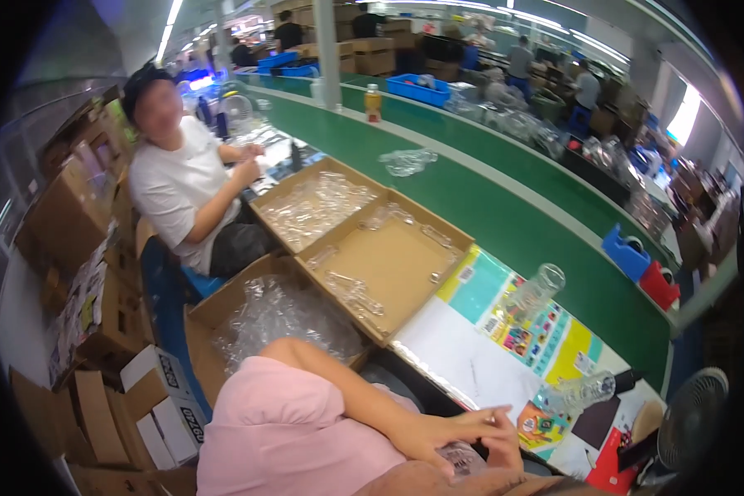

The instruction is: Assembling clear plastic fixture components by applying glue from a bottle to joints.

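Close to my body at the bottom of the view, my left hand is curled over a clear plastic piece that looks like a bottle, mostly covered by the hands. My right hand meets it there, its fingers bent and together; whatever they pinch is too small to make out. Ahead of my hands, one clear plastic bottle lies on the table's printed sheets. Farther off, a second clear bottle also rests on the colourful sheet.
A shallow cardboard tray holds a few clear parts along its edges. Beside it, another tray is full of clear pieces. Below stands a carton with clear plastic. A co-worker sits left. A green conveyor runs behind; a fan stands right.
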Demonstrator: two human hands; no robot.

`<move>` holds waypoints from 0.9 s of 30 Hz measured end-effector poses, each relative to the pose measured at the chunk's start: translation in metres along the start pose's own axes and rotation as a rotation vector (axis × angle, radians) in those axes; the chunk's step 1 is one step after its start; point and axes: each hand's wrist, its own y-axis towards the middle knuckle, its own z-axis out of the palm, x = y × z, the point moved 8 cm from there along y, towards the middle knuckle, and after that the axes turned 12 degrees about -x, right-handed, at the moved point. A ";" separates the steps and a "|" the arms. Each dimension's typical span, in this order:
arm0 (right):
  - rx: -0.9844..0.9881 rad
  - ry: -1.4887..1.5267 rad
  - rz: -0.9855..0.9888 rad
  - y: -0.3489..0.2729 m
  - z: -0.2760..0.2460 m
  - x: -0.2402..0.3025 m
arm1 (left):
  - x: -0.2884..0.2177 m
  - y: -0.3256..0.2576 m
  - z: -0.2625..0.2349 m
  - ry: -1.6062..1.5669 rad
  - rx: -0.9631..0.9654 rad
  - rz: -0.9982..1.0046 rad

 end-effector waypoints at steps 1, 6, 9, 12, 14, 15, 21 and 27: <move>-0.034 -0.022 0.001 0.004 0.003 0.009 | -0.003 -0.002 0.000 -0.028 0.029 0.002; -0.556 0.086 0.269 0.044 -0.007 0.008 | 0.045 -0.016 -0.027 -0.595 -0.322 -0.592; -0.642 0.112 0.370 0.037 -0.033 -0.017 | 0.047 -0.012 -0.036 -0.231 -0.070 -0.450; -0.714 0.384 0.466 0.031 -0.041 -0.041 | 0.066 -0.020 -0.047 -0.105 -0.122 -0.650; -0.746 0.470 0.420 0.041 -0.043 -0.043 | 0.066 -0.019 -0.066 0.087 -0.176 -0.718; -0.759 0.475 0.415 0.041 -0.045 -0.045 | 0.056 -0.016 -0.086 0.122 -0.282 -0.604; -0.629 -0.664 0.067 0.036 -0.074 -0.041 | 0.021 -0.003 -0.248 0.338 -1.005 -0.235; -0.394 -0.855 -0.064 0.048 -0.060 -0.048 | 0.107 0.087 -0.392 0.446 -1.147 -0.299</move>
